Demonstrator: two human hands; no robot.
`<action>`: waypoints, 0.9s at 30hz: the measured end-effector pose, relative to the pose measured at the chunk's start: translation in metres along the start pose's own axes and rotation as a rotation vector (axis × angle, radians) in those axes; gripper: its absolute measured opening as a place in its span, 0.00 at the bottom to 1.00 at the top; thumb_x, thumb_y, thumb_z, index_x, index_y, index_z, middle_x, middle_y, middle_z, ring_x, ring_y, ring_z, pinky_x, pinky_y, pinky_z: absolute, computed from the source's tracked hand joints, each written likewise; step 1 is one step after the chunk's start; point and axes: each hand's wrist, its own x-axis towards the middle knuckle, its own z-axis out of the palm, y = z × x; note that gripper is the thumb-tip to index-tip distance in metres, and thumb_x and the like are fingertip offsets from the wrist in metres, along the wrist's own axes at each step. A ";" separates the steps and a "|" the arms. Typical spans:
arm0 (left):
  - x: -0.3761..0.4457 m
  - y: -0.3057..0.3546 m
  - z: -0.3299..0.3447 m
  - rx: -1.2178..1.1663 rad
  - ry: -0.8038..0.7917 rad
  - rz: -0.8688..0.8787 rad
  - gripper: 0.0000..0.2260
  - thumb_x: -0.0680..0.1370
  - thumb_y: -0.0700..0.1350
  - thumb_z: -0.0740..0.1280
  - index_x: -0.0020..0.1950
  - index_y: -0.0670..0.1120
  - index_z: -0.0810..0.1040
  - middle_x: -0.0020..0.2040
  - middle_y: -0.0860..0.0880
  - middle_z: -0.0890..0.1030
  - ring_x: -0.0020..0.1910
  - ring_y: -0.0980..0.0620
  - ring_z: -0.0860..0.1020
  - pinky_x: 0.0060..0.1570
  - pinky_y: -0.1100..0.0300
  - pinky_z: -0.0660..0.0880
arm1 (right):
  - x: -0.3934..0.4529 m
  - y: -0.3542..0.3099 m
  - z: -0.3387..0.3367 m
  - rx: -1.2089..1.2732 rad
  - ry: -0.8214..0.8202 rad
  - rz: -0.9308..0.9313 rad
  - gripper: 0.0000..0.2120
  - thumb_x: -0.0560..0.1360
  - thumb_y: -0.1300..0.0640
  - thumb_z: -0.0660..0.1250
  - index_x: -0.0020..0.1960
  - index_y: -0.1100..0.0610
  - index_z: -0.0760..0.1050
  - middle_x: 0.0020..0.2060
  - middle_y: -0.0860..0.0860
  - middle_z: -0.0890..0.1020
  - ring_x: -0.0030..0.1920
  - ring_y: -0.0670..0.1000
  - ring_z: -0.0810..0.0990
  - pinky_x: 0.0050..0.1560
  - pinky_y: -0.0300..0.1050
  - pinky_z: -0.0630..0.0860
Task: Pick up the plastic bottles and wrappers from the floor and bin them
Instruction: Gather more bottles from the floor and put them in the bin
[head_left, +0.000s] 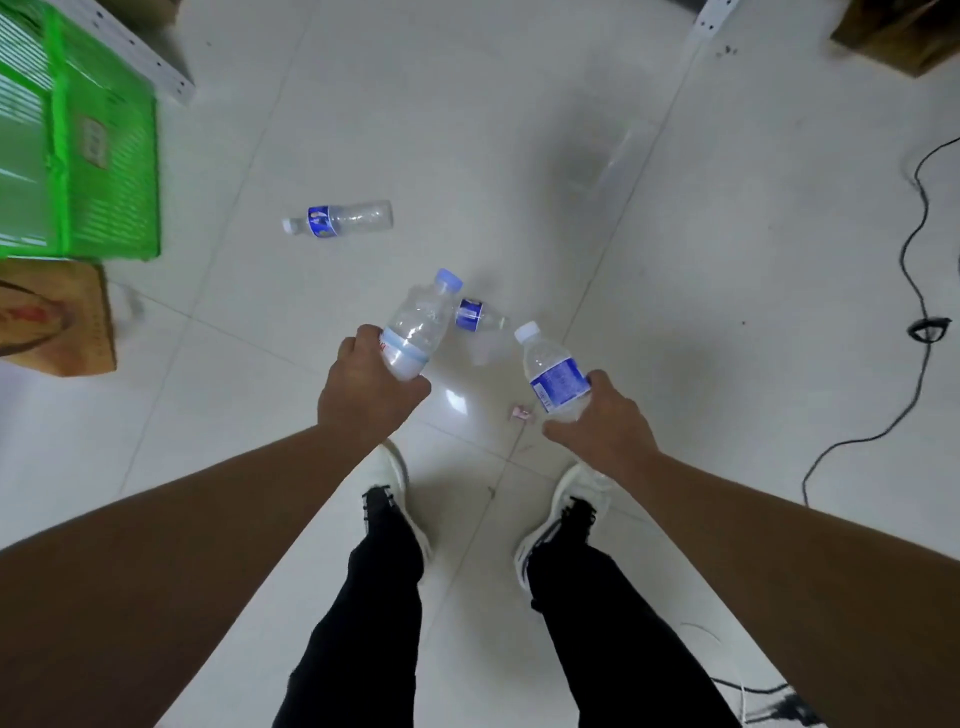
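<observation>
Bottles: my left hand (371, 387) grips one (418, 325), right hand (605, 423) another (553, 371). Two more lie on the floor (701, 260), one (340, 218) near the green crate (111, 171), one (475, 313) ahead; pink wrapper (521, 413) between my hands; black cable (911, 291) at right.

Both forearms were bare, no sleeves in view, no watch or rings seen on the left hand (371, 387) or right hand (605, 423). Below the hands, black trousers (374, 597) covered both legs, narrow at the ankle. White trainers (389, 467) with black laces; the shoe under the right hand had dark stripes on its side.
</observation>
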 end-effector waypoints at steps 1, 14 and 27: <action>0.001 -0.005 0.009 0.004 -0.006 0.009 0.24 0.66 0.51 0.75 0.57 0.53 0.68 0.49 0.56 0.71 0.45 0.51 0.77 0.40 0.54 0.70 | 0.003 0.010 0.012 0.001 0.004 -0.002 0.27 0.62 0.39 0.77 0.53 0.47 0.68 0.41 0.45 0.79 0.40 0.47 0.79 0.35 0.42 0.67; 0.084 -0.188 0.179 -0.020 -0.037 0.082 0.25 0.65 0.54 0.77 0.58 0.54 0.71 0.49 0.54 0.76 0.44 0.51 0.78 0.36 0.56 0.71 | 0.164 0.117 0.257 -0.176 0.104 -0.151 0.35 0.66 0.50 0.76 0.72 0.51 0.74 0.75 0.51 0.71 0.70 0.60 0.73 0.65 0.53 0.75; 0.078 -0.220 0.185 -0.012 -0.010 -0.004 0.25 0.65 0.56 0.75 0.57 0.55 0.70 0.50 0.55 0.75 0.47 0.47 0.79 0.42 0.51 0.76 | 0.162 0.127 0.264 -0.207 0.306 -0.189 0.22 0.64 0.60 0.78 0.54 0.62 0.76 0.47 0.61 0.77 0.47 0.65 0.78 0.47 0.54 0.75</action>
